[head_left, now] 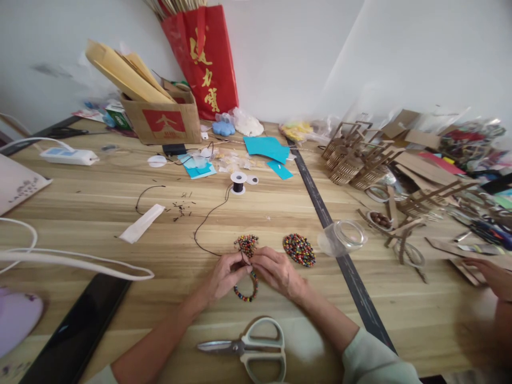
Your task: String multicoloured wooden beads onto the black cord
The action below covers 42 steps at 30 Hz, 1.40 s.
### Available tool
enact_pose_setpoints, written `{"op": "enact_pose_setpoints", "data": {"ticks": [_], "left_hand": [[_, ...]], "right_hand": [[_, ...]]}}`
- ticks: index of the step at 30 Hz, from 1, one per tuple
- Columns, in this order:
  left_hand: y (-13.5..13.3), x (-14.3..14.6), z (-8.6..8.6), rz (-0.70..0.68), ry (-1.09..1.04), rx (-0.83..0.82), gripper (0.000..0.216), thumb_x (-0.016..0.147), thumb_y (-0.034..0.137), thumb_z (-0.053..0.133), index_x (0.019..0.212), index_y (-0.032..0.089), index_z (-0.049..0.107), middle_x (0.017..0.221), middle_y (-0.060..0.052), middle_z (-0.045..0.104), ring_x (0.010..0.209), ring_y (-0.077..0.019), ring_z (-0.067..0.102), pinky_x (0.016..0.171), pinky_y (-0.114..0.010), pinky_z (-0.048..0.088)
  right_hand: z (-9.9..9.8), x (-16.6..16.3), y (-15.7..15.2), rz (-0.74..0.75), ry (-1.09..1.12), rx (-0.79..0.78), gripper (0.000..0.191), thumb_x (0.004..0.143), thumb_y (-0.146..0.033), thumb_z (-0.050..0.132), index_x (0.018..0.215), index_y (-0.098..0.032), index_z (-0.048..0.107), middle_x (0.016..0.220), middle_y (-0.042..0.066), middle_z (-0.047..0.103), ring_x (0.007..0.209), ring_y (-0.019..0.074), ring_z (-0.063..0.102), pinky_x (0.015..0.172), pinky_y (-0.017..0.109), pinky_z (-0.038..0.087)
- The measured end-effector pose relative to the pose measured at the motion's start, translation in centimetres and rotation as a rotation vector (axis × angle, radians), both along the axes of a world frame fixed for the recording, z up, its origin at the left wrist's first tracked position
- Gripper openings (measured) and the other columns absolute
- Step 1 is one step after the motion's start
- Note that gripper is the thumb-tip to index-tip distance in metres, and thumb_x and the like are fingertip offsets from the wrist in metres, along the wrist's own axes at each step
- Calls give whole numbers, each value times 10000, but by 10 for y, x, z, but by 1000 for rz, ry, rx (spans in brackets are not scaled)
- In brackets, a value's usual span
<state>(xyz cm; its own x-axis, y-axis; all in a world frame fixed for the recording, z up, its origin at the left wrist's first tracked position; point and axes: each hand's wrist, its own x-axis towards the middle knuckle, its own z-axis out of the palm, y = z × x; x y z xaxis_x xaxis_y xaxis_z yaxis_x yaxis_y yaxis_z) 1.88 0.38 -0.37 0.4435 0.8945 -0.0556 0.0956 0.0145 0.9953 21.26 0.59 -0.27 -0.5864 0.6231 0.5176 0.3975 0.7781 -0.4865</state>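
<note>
My left hand point(224, 276) and my right hand point(276, 272) meet over the wooden table point(96, 213), fingertips pinched together on a thin black cord point(208, 216). A string of coloured beads point(247, 290) hangs in a loop below the two hands. The cord runs up and away to a small spool point(239, 183). Just beyond my fingers lies a small pile of coloured beads point(248, 243), and a larger oval pile point(299, 249) lies to the right of it.
Scissors point(248, 349) lie near the table's front edge. A clear jar point(343, 236) lies on its side at right. A cardboard box point(164, 114), red bag point(204, 58), blue paper point(266, 146) and wooden lattice pieces point(356, 157) stand farther back. Another person's hand point(490, 277) rests far right.
</note>
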Motion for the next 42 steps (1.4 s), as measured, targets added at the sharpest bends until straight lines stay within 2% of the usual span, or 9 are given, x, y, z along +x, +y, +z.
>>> {"op": "enact_pose_setpoints", "data": {"ticks": [4,11,17,21,27,30,35,42], "left_hand": [[1,0,5,21,-15,5,224,787,337,650,690,137,625,648,-2,582,654,-146,519,653,-249,424],[5,-2,7,50,-25,4,250,777,370,659,688,137,669,684,-21,634,669,-153,545,653,-247,439],[5,-3,7,63,-35,1,258,768,374,675,674,133,670,662,-20,633,662,-155,548,649,-250,439],[5,-2,1,76,-57,-20,273,768,392,685,695,129,683,680,-28,652,671,-160,558,644,-250,445],[7,-2,-11,88,-91,-33,288,744,408,713,723,121,698,704,-37,682,697,-172,588,683,-268,475],[8,-4,-11,78,-78,-38,263,753,384,705,734,123,697,709,-33,680,700,-165,587,689,-263,468],[8,-5,-9,78,-53,-71,271,731,399,721,733,130,684,710,-33,676,705,-167,593,702,-270,475],[8,-5,-8,113,-35,-80,243,724,376,721,759,139,682,738,-36,693,728,-176,612,734,-286,497]], "right_hand": [[3,1,-1,-9,-29,-12,166,1004,-204,458,990,-160,618,943,106,651,844,177,646,722,269,559],[5,-2,-4,-16,48,-85,134,993,-191,469,975,-176,601,930,88,648,816,156,645,709,246,547],[9,-1,-7,-14,-99,47,178,998,-159,419,1015,-165,596,938,107,663,821,178,642,695,265,539],[9,0,-8,-5,-180,139,199,989,-135,409,1030,-162,602,925,105,653,804,183,621,680,270,530],[8,0,-9,13,-220,167,204,979,-127,409,1036,-156,603,925,108,645,811,191,618,671,275,535],[10,-2,-10,16,-135,93,186,985,-145,428,1046,-164,603,952,107,662,835,185,636,708,277,543],[13,-7,-8,-57,150,-198,142,983,-227,478,994,-168,607,873,78,665,781,158,640,687,250,527],[7,-9,-6,-100,194,-475,198,947,-302,542,896,-147,653,734,32,641,610,118,554,541,200,426]]}}
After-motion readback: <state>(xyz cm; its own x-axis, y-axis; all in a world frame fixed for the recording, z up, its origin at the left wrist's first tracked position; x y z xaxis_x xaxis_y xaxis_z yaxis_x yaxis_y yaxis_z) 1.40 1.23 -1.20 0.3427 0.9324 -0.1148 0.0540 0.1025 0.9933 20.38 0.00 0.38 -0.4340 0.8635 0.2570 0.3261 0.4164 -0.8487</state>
